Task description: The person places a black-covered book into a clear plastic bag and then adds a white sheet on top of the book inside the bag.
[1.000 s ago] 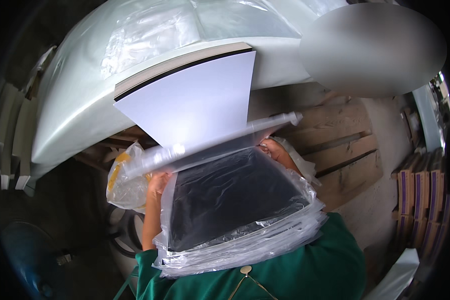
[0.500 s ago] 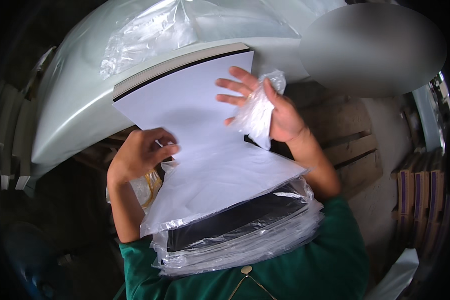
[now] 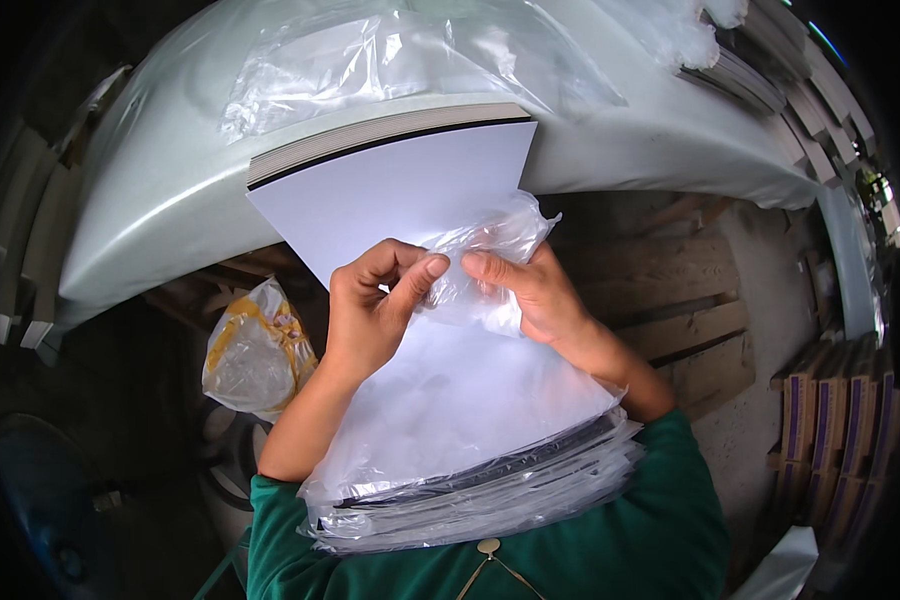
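Crumpled clear plastic film (image 3: pixel 485 230) is bunched between my hands in the middle. My left hand (image 3: pixel 378 300) pinches its left edge between thumb and fingers. My right hand (image 3: pixel 535 295) grips the film from the right, thumb on top and the fingers partly seen through it. Beneath my hands lies a large white sheet (image 3: pixel 370 190) on a stack of thick boards (image 3: pixel 400 128) with a black layer near the top. Closer to me, a pile of flat plastic-wrapped packs (image 3: pixel 490 500) rests against my body, its upper face white under the wrapping.
A table under pale sheeting (image 3: pixel 150 210) curves across the far side, with loose clear plastic (image 3: pixel 370 70) on it. A yellow-marked plastic bag (image 3: pixel 260 350) is beyond my left forearm. Stacked boards (image 3: pixel 20 240) stand far left, brown bundles (image 3: pixel 835 420) at right, near wooden slats (image 3: pixel 670 290).
My right hand has moved down and left with the film, closing on it. My left hand has moved right and now pinches it too. The wrapped pack's top face has settled lower.
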`<move>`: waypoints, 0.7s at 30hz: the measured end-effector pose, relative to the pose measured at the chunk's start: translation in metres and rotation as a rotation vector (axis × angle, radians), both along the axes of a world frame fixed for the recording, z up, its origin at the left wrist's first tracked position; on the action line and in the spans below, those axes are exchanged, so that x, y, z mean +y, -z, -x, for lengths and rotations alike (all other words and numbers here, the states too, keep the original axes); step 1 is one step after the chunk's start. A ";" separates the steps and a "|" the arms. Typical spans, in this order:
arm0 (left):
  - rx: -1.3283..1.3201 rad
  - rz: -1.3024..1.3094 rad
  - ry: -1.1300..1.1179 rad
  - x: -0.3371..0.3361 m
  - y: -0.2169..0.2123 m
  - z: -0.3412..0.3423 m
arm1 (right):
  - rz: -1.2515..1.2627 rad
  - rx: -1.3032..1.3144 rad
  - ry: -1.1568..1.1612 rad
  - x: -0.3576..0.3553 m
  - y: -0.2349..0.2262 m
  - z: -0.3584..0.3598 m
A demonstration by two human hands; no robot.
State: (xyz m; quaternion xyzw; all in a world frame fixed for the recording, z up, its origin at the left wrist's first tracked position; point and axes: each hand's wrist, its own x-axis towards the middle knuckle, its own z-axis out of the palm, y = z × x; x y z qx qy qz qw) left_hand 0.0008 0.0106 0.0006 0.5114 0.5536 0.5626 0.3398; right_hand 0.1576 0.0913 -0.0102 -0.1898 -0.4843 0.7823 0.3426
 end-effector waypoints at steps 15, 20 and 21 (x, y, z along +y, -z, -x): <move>0.096 -0.143 -0.037 -0.001 0.001 -0.002 | 0.225 0.079 -0.013 -0.006 0.008 -0.003; -0.628 0.088 0.106 0.001 -0.010 0.013 | -0.026 0.142 -0.180 -0.005 0.001 -0.005; -0.613 0.206 0.155 -0.005 -0.012 0.020 | 0.008 0.084 -0.104 -0.005 -0.004 -0.008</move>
